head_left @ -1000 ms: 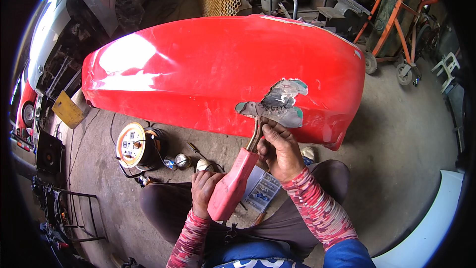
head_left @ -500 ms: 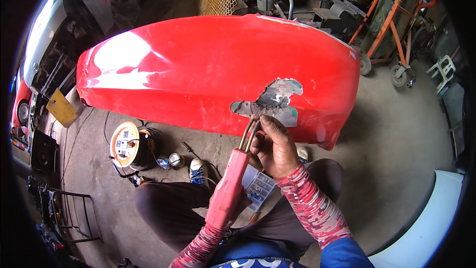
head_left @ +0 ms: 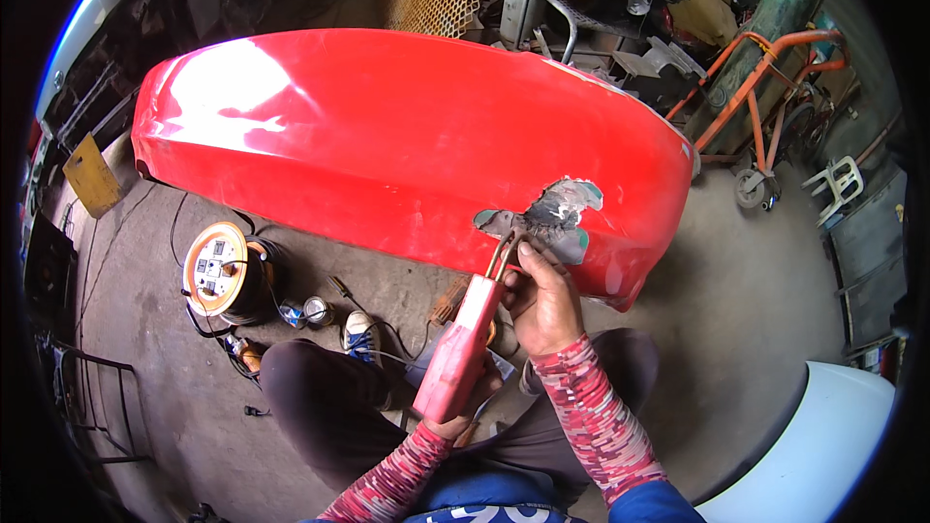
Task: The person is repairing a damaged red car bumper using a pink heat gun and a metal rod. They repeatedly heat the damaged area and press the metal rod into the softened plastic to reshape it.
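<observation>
A large red car bumper (head_left: 387,136) lies across the floor in front of me, with a bare grey sanded patch (head_left: 557,213) near its right end. My left hand (head_left: 455,416) grips the rear of a red heat-welding tool (head_left: 463,347). Its metal tip (head_left: 504,252) touches the lower left edge of the grey patch. My right hand (head_left: 542,295) is beside the tool's front, fingers pinched close to the tip at the bumper's lower edge; what it pinches is too small to tell.
A yellow-faced cable reel (head_left: 218,269) stands on the concrete at the left with small tins (head_left: 315,310) near it. An orange hand trolley (head_left: 765,97) and engine parts are behind the bumper. A white curved panel (head_left: 823,446) sits at the lower right.
The view has shifted so the bumper sits slightly more to the right. The tool and both hands stay at the grey patch, with the left hand lower on the tool's handle.
</observation>
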{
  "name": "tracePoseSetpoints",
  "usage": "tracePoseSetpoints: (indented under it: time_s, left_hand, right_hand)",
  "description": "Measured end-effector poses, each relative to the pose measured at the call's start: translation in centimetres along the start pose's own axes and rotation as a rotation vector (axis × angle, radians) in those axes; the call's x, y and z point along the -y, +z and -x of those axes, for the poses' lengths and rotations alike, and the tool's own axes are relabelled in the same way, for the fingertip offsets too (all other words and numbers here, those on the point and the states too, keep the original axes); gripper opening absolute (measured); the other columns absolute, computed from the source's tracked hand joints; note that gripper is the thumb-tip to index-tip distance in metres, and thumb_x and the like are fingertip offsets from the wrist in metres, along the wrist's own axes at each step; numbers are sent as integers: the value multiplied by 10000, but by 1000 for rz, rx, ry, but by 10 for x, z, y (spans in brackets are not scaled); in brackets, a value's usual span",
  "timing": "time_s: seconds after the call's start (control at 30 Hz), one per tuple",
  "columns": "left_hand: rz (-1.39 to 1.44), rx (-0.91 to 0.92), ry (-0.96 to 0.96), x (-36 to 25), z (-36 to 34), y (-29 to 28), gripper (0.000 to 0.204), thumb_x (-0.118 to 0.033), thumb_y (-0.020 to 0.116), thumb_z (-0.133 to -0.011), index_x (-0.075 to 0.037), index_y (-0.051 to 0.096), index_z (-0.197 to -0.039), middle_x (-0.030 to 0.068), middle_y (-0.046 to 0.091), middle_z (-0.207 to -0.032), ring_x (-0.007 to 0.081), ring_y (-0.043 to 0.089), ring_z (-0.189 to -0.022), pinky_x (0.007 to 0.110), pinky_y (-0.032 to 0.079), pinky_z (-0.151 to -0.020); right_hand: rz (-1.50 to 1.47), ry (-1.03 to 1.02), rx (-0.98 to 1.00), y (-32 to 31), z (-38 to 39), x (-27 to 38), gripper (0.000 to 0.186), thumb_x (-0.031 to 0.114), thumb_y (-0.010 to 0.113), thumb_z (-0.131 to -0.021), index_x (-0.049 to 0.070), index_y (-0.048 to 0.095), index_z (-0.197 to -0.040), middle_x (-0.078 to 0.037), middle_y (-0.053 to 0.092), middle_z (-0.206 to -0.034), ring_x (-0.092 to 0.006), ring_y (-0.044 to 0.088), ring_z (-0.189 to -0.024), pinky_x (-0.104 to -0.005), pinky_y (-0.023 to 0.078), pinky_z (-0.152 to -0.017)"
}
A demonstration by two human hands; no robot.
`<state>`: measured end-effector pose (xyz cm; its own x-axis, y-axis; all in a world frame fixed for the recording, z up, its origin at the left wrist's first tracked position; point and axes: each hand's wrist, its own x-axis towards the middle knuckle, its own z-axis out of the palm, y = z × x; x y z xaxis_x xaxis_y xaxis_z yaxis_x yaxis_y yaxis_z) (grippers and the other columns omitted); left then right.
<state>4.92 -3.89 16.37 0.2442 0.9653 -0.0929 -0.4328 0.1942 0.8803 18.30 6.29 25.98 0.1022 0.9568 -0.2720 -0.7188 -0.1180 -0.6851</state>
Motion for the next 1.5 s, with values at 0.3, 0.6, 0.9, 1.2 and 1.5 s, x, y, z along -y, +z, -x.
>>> tracePoseSetpoints:
  time_s: [0.3,0.6,0.9,1.2,1.5]
  left_hand:
    - [-107,-6,67,6,-7,6,247,-30,744,-870,-51,588,-1060,20,608,-898,131,602,-845,287,505,-767]
    - [-288,-68,176,12,-4,18,322,1,716,-880,-63,571,-1160,22,583,-990,129,585,-923,294,503,-822]
    - [-321,-80,283,30,1,17,515,-134,666,-940,-72,463,-1409,108,558,-1286,249,548,-1225,387,447,-1038]
    - [-201,-55,287,71,4,12,658,-204,689,-950,-94,361,-1511,136,439,-1460,283,423,-1371,418,369,-1128]
    - [-306,62,229,68,5,7,946,-142,802,-845,-112,213,-1585,126,309,-1583,271,305,-1472,396,288,-1190]
  right_hand:
    - [79,-107,-8,-8,0,-2,297,94,668,-962,20,647,-1249,5,681,-983,-78,600,-790,-244,511,-709]
    - [250,-210,-7,-14,23,-5,269,101,662,-974,-23,633,-1212,-52,683,-1041,-96,626,-865,-250,530,-775]
    - [896,-337,288,-23,55,-27,604,380,809,-835,-19,564,-1217,-146,663,-1023,-282,675,-916,-395,525,-821]
    - [1077,-312,233,-24,56,-33,481,306,720,-924,-23,526,-1216,-152,643,-1051,-260,635,-967,-380,513,-853]
    - [1080,-361,184,-17,49,-31,473,334,658,-947,1,489,-1236,-248,685,-978,-462,670,-930,-489,534,-767]
